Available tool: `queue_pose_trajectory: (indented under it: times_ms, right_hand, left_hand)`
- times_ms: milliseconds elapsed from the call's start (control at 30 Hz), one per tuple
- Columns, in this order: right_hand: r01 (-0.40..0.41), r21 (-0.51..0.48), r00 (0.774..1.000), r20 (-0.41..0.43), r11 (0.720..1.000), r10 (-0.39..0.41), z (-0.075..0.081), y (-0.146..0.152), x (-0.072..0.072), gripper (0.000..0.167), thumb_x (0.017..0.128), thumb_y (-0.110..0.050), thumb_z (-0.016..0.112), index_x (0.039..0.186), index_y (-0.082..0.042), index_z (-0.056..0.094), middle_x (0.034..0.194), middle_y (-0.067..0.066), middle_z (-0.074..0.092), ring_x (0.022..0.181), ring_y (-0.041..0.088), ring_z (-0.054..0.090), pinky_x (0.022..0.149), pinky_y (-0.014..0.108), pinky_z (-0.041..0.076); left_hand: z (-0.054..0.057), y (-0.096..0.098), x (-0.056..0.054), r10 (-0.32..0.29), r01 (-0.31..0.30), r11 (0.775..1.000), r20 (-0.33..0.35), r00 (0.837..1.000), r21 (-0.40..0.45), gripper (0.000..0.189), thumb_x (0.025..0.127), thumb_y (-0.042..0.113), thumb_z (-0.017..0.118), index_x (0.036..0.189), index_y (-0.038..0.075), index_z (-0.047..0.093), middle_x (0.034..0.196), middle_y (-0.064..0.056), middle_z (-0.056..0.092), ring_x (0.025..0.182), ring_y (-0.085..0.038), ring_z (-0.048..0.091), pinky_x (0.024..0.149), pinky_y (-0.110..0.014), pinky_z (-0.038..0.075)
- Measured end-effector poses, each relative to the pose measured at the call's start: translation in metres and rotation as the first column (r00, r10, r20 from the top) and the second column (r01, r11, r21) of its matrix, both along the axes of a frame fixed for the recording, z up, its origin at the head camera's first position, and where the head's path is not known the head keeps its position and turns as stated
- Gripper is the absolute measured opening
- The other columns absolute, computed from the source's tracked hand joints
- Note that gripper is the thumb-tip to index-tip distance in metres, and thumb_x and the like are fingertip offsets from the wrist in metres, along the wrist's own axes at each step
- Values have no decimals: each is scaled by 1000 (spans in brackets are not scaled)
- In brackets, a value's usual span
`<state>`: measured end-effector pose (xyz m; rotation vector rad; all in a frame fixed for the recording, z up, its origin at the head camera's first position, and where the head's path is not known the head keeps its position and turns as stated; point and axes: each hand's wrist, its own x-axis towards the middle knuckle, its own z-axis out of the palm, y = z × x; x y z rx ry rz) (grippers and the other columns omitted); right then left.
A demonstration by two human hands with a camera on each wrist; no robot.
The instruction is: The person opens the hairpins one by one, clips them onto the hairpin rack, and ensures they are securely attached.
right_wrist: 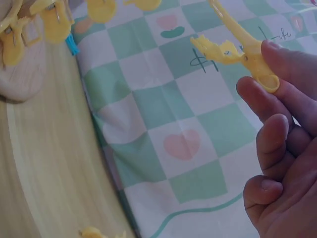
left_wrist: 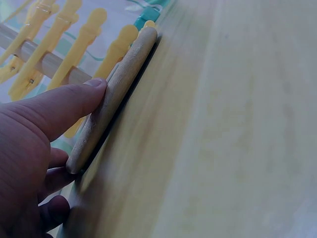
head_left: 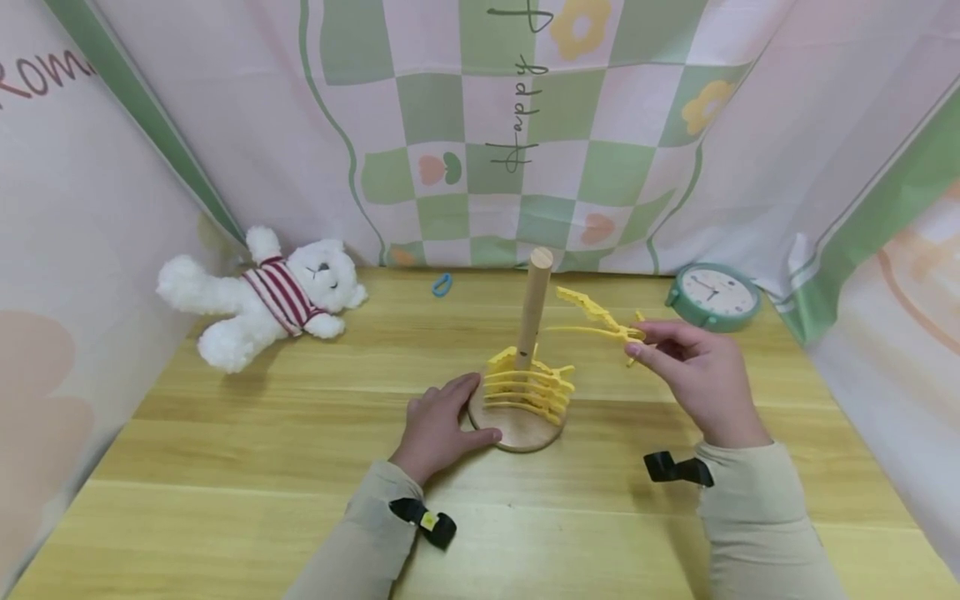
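My left hand (head_left: 442, 421) grips the round wooden base (head_left: 517, 433) of a stand, thumb at its near rim and fingers at its left side. An upright wooden post (head_left: 536, 300) rises from that base. Several yellow clips (head_left: 528, 387) are stacked one above another around the lower post. To the right, my right hand (head_left: 693, 367) pinches the handle end of another long yellow clip (head_left: 592, 321) between thumb and fingers, held above the table. Its two arms are spread apart and point toward the post. The right wrist view shows this yellow clip (right_wrist: 247, 54) close up.
A white plush bear (head_left: 281, 296) in a striped shirt lies at the back left. Near the back edge is a small blue ring-shaped thing (head_left: 442, 285). A green round clock (head_left: 712, 296) lies behind my right hand. A printed curtain (head_left: 525, 125) hangs behind the wooden table (head_left: 247, 500).
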<state>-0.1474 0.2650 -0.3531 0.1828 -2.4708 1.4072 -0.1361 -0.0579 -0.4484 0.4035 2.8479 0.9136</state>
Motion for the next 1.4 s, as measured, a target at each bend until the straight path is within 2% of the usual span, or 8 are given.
queue_pose_trajectory:
  times_ms: [333, 500, 700, 967, 1400]
  right_hand:
    - [-62, -9, 998, 20, 998, 62, 7, -6, 6, 22, 88, -13, 79, 108, -4, 76, 91, -11, 73, 71, 10, 61, 62, 18, 52]
    - [-65, 14, 998, -4, 998, 65, 7, -13, 8, 20, 86, -12, 81, 105, -6, 77, 83, -8, 71, 65, 12, 55, 54, 20, 46]
    - [-113, 55, 991, -58, 992, 117, 3, -24, 6, 18, 83, -10, 82, 101, -11, 79, 75, -4, 66, 60, 12, 48, 47, 24, 37]
    - [-157, 90, 986, -44, 984, 161, 0, -37, 8, 18, 83, -9, 83, 100, -11, 77, 68, -1, 58, 57, 13, 44, 43, 25, 32]
    - [-192, 98, 980, -28, 977, 195, -5, -52, 9, 15, 84, -13, 83, 98, -11, 78, 67, -1, 57, 57, 14, 44, 42, 25, 31]
  left_hand:
    - [-1, 0, 0, 0, 0, 1000, 2, 1000, 2, 91, 80, 61, 76, 154, 19, 42, 157, 2, 43, 115, -29, 52, 99, -52, 31]
    - [0, 0, 1, 4, -4, 1000, 6, 1000, 7, 91, 80, 60, 77, 154, 19, 43, 156, 2, 43, 114, -29, 52, 99, -52, 30]
    - [1, 0, 1, 3, -3, 1000, -1, 1000, 0, 91, 80, 60, 76, 154, 19, 43, 156, 2, 44, 114, -29, 52, 98, -52, 31]
    - [2, 1, 1, 3, -3, 1000, 3, 1000, 6, 91, 80, 59, 77, 153, 18, 43, 156, 2, 44, 115, -29, 52, 100, -53, 30]
    - [3, 0, 1, 0, 0, 1000, 3, 1000, 18, 90, 80, 58, 77, 153, 18, 44, 156, 1, 44, 116, -30, 51, 100, -53, 30]
